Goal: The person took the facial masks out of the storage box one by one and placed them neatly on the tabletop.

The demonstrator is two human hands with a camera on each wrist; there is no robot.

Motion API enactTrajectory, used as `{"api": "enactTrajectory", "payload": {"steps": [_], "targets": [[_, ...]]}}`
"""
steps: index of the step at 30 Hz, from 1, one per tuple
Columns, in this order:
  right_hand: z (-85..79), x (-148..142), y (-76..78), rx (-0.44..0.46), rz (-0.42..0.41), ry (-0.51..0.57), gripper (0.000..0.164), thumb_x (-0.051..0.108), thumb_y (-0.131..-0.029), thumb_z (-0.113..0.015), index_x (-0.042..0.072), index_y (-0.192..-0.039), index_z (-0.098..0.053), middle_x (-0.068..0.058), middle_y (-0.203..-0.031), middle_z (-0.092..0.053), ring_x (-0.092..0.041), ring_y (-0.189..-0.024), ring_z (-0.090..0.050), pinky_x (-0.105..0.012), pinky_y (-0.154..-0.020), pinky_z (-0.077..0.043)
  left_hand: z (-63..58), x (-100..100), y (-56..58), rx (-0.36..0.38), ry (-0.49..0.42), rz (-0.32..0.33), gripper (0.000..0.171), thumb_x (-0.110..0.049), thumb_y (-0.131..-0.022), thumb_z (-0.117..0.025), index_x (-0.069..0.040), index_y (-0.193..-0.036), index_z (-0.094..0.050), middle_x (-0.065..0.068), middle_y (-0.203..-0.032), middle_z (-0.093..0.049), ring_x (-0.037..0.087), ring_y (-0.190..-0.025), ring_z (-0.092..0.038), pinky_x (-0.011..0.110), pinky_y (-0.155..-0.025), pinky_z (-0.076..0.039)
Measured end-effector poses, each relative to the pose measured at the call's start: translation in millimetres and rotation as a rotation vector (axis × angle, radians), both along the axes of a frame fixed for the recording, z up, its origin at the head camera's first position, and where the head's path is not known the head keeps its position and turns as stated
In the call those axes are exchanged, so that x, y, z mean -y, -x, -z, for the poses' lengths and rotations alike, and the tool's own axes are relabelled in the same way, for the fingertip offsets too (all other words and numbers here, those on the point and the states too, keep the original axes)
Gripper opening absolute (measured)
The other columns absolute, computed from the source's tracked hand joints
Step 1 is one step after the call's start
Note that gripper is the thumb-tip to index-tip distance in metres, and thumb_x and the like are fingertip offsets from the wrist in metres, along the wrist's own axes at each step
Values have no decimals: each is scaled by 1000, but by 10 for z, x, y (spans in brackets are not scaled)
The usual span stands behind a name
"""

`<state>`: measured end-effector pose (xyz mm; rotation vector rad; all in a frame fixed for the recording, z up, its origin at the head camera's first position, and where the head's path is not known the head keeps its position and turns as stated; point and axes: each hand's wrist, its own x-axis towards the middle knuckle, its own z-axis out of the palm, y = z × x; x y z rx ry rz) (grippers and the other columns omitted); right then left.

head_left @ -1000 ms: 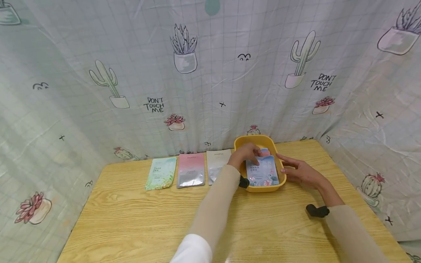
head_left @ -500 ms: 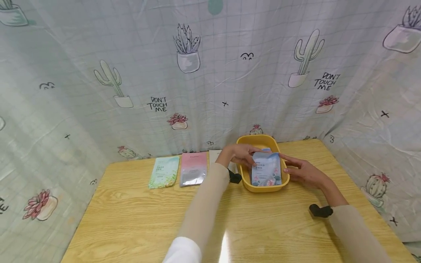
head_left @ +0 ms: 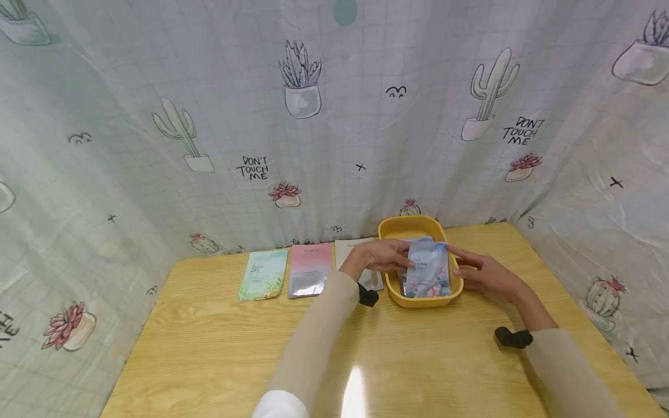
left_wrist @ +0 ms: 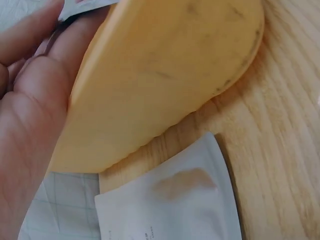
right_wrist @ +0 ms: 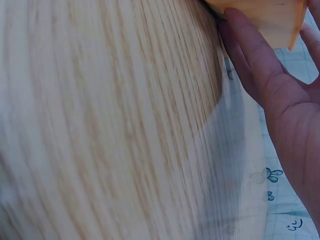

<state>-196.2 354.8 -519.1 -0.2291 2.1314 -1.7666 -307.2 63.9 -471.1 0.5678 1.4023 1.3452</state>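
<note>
In the head view my left hand (head_left: 385, 255) reaches over the left rim of a yellow plastic basket (head_left: 393, 295). Its thumb and fingers pinch the left edge of a blue floral sheet mask packet (head_left: 430, 273). Another packet lies partly hidden beneath it. The left wrist view shows the fingers (left_wrist: 75, 42) at the packet's silvery edge, just over the basket wall (left_wrist: 160, 75). My right hand (head_left: 486, 276) rests its fairly straight fingers against the basket's right side and rim. In the right wrist view two fingers (right_wrist: 255, 47) lie along the basket's outer wall (right_wrist: 272, 22).
Left of the basket, three packets lie in a row on the wooden table (head_left: 219, 348): green floral (head_left: 263, 274), pink and silver (head_left: 310, 270), and cream (head_left: 349, 248), partly behind the left wrist. A cactus-print curtain (head_left: 334, 116) hangs behind the table and at both sides.
The left hand has drawn the blue packet a little upward and tilted it, uncovering part of the one beneath. The right hand keeps its place at the basket; the view has shifted slightly.
</note>
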Motion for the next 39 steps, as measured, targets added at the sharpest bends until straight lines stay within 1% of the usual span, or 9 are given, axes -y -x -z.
{"api": "enactTrajectory", "payload": {"steps": [3,6,8,12,17,25,30,34,39], "targets": [[13,-13,-45,-2,-10,-31,69,23,-105,-59,20,-163,-21,-31,-163,-18,-29,-134,-50,-35,-98,-54,49,2,-34,-68,23,-35,11,5,-105,-48,-3,-101,-55,3,-88,-57,8,-69,-50,25,-74,-45],[20,-17,-56,2,-15,-21,69,21,-106,-58,18,-164,-20,-31,-162,-17,-28,-136,-48,-36,-99,-54,81,4,-53,-76,-10,-86,29,2,-107,-45,-8,-80,-42,2,-75,-44,9,-59,-35,25,-62,-34],[3,-7,-32,-12,-14,-9,68,20,-106,-57,18,-164,-20,-31,-162,-18,-29,-137,-47,-35,-99,-54,80,0,-47,-70,-52,-122,33,1,-108,-43,-9,-77,-37,2,-75,-42,10,-62,-39,24,-61,-36],[-9,9,-6,-23,-10,4,68,21,-106,-58,19,-163,-22,-30,-163,-17,-38,-141,-40,-37,-100,-53,80,-24,-48,-36,-95,-192,24,-2,-109,-41,-5,-88,-52,4,-86,-54,12,-77,-53,24,-68,-46],[-9,-1,-22,-32,4,-29,67,22,-106,-58,18,-163,-22,-31,-162,-18,-47,-143,-34,-37,-99,-54,81,-27,-54,-32,-104,-233,28,-4,-109,-42,9,-126,-61,7,-105,-67,15,-95,-65,26,-82,-57],[5,22,-69,-57,25,-67,67,24,-105,-59,19,-163,-24,-31,-161,-22,-49,-141,-37,-38,-98,-55,129,30,-125,-95,-111,-290,24,-9,-110,-44,6,-114,-63,5,-97,-65,11,-83,-60,20,-72,-53],[24,33,-85,-54,28,-75,68,24,-106,-59,17,-163,-23,-31,-162,-21,-51,-140,-37,-37,-97,-56,159,45,-150,-86,-132,-336,29,-12,-110,-46,9,-120,-63,5,-102,-67,12,-91,-64,23,-79,-57],[32,43,-62,-49,22,-48,68,23,-106,-58,19,-163,-22,-32,-161,-20,-44,-138,-43,-37,-97,-55,178,51,-130,-88,-157,-359,32,-13,-110,-46,9,-126,-62,6,-107,-68,12,-95,-65,25,-85,-58],[33,21,-30,-43,15,-56,68,23,-105,-59,22,-163,-23,-31,-161,-21,-17,-129,-55,-34,-96,-56,226,57,-130,-67,-213,-402,34,-14,-111,-43,10,-129,-59,10,-115,-68,12,-100,-67,30,-91,-57]]}}
